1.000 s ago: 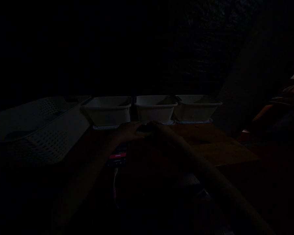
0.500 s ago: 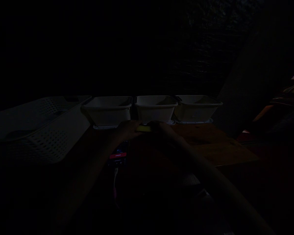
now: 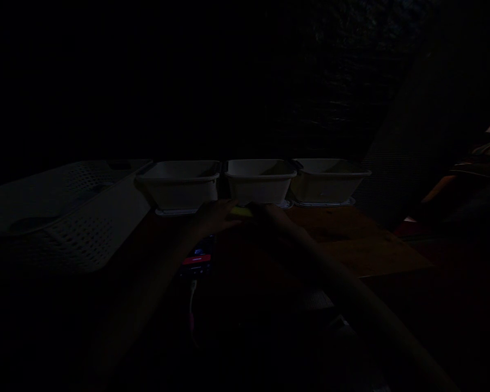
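The scene is very dark. My left hand [image 3: 214, 216] and my right hand [image 3: 269, 214] meet in front of the middle white tub [image 3: 258, 188]. Between them sits a small yellow-green object [image 3: 240, 211], which both hands hold at its ends. The fingers are closed around it, though the gloom hides their detail. A lit phone [image 3: 196, 257] with a red bar lies on the table just below my left wrist, a cable trailing from it toward me.
Three white rectangular tubs stand in a row at the table's far edge: left tub [image 3: 179, 188], middle, right tub [image 3: 326, 185]. A perforated white basket [image 3: 65, 218] lies at the left. A wooden tabletop [image 3: 363, 250] extends right. Someone's arm [image 3: 445, 188] shows at far right.
Both hands edged slightly forward toward the middle tub. The yellow-green object, hidden under the fingers a second ago, now shows between the hands.
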Available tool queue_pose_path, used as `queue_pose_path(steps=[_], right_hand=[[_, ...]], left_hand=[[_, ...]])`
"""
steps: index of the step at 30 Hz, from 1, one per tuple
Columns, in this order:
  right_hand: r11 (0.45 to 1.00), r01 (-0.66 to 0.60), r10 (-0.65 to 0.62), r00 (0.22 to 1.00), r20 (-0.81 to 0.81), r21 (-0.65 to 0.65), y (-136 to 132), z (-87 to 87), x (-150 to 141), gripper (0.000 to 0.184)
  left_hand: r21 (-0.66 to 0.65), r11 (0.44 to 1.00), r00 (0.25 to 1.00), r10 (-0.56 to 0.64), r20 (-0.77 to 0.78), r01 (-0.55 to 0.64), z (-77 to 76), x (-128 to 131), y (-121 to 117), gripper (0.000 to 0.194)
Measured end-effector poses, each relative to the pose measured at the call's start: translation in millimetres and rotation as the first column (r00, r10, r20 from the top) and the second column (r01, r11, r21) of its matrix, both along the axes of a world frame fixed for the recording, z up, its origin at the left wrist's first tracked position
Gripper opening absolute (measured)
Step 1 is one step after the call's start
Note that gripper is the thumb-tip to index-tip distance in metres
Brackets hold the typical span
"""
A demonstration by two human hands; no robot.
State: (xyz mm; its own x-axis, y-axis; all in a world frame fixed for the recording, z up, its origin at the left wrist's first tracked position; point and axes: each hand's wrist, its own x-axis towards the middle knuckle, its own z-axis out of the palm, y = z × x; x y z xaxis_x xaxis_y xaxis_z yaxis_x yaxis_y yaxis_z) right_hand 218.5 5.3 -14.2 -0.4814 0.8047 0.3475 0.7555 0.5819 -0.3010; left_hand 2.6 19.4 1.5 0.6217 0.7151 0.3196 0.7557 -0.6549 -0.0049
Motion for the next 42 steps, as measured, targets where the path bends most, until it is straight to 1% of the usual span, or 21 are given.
queue_pose_path(steps=[7, 10, 13, 18, 21, 25, 28, 31, 33, 36, 40, 42], right_hand=[[1.000, -0.012, 0.013, 1.000, 0.018, -0.027, 0, 1.3, 0, 0.040], [0.999, -0.019, 0.019, 1.000, -0.001, -0.028, 0, 1.2, 0, 0.040], [1.000, -0.016, 0.016, 1.000, -0.021, -0.017, 0, 1.2, 1, 0.035], [0.998, -0.054, 0.054, 0.997, -0.060, 0.016, 1, -1.0, 1, 0.030], [0.998, -0.063, 0.063, 0.996, -0.068, 0.008, 3, -2.2, 1, 0.030], [0.998, -0.060, 0.060, 0.994, -0.091, -0.001, 2, -0.1, 0, 0.027], [0.998, -0.069, 0.069, 0.989, -0.129, 0.005, 1, 1.3, 0, 0.028], [0.997, -0.070, 0.065, 0.987, -0.150, -0.023, 2, 0.2, 1, 0.033], [0.997, -0.069, 0.063, 0.988, -0.141, -0.039, 2, -0.8, 1, 0.033], [0.998, -0.062, 0.058, 0.992, -0.114, -0.029, 2, -1.1, 2, 0.032], [0.996, -0.091, 0.089, 0.993, -0.078, -0.021, 2, 0.0, 3, 0.032], [0.992, -0.124, 0.124, 0.989, -0.075, 0.012, 2, 0.7, 4, 0.032]], left_hand=[[-0.039, 0.999, 1.000, 0.008, 0.006, -0.008, 1.4, 1, -2, 0.051], [-0.046, 0.999, 1.000, 0.014, 0.013, -0.013, 2.1, 1, -3, 0.050], [-0.042, 0.999, 1.000, 0.001, 0.013, -0.001, 1.7, 1, -2, 0.049], [-0.043, 0.999, 1.000, -0.018, -0.011, 0.018, -1.7, -2, 1, 0.048], [-0.045, 0.998, 0.999, -0.051, -0.013, 0.050, -4.5, -5, 3, 0.047], [-0.038, 0.997, 0.998, -0.066, -0.005, 0.066, -5.9, -5, 5, 0.051], [-0.030, 0.998, 0.998, -0.059, -0.005, 0.059, -3.4, -3, 3, 0.053], [-0.039, 0.996, 0.997, -0.075, -0.006, 0.075, 1.1, 1, -1, 0.046], [-0.055, 0.995, 0.996, -0.088, -0.007, 0.088, 3.9, 2, -5, 0.043], [-0.056, 0.993, 0.995, -0.103, -0.001, 0.102, 6.2, 4, -8, 0.042], [-0.042, 0.993, 0.994, -0.111, 0.002, 0.111, 5.9, 4, -9, 0.039], [-0.049, 0.993, 0.994, -0.108, 0.007, 0.108, 5.4, 4, -9, 0.038]])
